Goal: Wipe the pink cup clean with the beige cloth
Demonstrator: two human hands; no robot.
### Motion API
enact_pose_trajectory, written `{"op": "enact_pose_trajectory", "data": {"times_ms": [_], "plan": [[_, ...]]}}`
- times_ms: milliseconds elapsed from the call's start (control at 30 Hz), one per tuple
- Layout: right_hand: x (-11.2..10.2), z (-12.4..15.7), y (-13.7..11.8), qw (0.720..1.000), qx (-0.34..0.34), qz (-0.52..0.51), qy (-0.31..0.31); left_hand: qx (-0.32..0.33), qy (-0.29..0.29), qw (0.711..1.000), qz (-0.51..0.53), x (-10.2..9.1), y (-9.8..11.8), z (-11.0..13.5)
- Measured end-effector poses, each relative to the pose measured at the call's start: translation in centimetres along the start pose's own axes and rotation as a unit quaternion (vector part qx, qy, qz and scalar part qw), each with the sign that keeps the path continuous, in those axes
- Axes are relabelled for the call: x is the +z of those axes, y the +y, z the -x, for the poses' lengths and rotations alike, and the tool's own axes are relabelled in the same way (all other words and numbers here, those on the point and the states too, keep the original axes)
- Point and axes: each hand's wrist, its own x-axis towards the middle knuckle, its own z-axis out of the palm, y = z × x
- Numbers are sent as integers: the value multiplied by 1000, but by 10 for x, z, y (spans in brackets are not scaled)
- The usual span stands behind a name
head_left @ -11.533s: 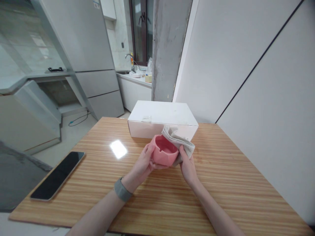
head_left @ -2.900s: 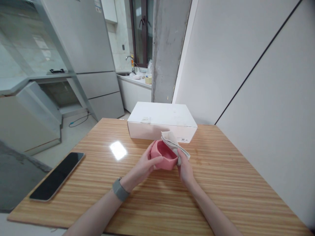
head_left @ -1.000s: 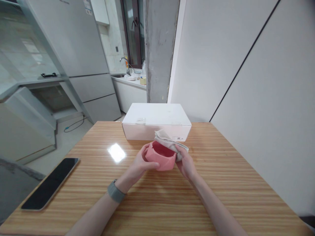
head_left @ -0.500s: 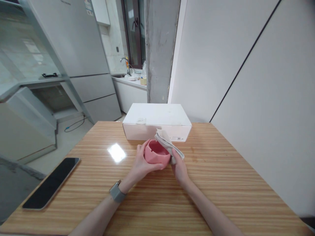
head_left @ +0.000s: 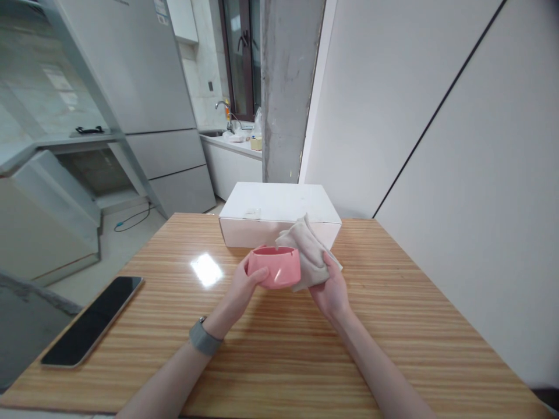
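A pink ashtray with notches in its rim is gripped at its left side by my left hand, the thumb across its front wall. It is held above the table, its side wall facing me and its opening seen edge-on. My right hand grips a light grey cloth, fingers partly hidden by its folds. The cloth spreads upward just behind and beside the ashtray's right end; whether the two touch I cannot tell.
A closed white box lies at the far edge of the wood-grain table. At the table's left edge lies a black-screened phone. A white wall rises along the right side.
My left hand has tipped the ashtray so its side now faces me. My right hand has moved slightly right, and the folded cloth has spread out wider.
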Motion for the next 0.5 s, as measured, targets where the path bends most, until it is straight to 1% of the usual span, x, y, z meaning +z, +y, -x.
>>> {"op": "enact_pose_trajectory", "data": {"times_ms": [67,133,200,267,367,500], "plan": [[-2,1,4,1000,1,10,-16,-46,-35,995,78,1,-4,2],[-2,4,10,999,6,20,-46,-83,-51,986,135,4,-8,5],[0,7,14,997,12,27,-64,-108,-50,978,170,7,-13,8],[1,10,18,997,14,36,-68,-124,-43,974,186,10,-16,9],[2,11,21,996,2,63,-61,-116,-29,977,174,15,-16,9],[-1,10,24,993,-38,95,-52,-67,12,992,105,18,-14,8]]}}
